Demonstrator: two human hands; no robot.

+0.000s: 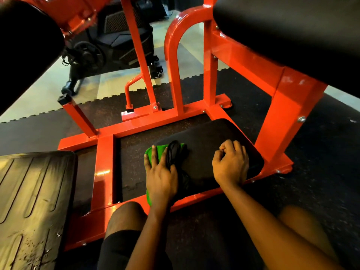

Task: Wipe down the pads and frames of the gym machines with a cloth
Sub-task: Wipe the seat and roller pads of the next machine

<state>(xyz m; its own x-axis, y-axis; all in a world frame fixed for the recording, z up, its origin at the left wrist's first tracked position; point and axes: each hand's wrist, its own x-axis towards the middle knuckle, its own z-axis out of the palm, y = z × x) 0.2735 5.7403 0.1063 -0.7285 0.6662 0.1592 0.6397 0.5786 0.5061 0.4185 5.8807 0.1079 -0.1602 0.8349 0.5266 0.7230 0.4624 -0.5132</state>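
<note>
The orange frame point(105, 172) of the machine fills most of the view, with a big black pad point(292, 26) on it in the upper right. A ribbed foot plate point(35, 191) lies in the lower left. At the centre, inside the base of the frame, sits a low black pad point(206, 137); its long axis runs from the lower left to the upper right.

The green cloth point(161, 150) lies on the left end of this low pad. The left hand point(161, 172) presses it down with straight fingers. A black bunched item point(174, 152) lies just beside these fingers, and it is not clear what it is.

The right hand point(230, 162) rests on the right part of the same pad with its fingers curled in; nothing is seen inside it.

So most of the pad lies to the right and upward from the cloth, and the left hand is the one to sweep it. The right hand probably must lift away first.
</note>
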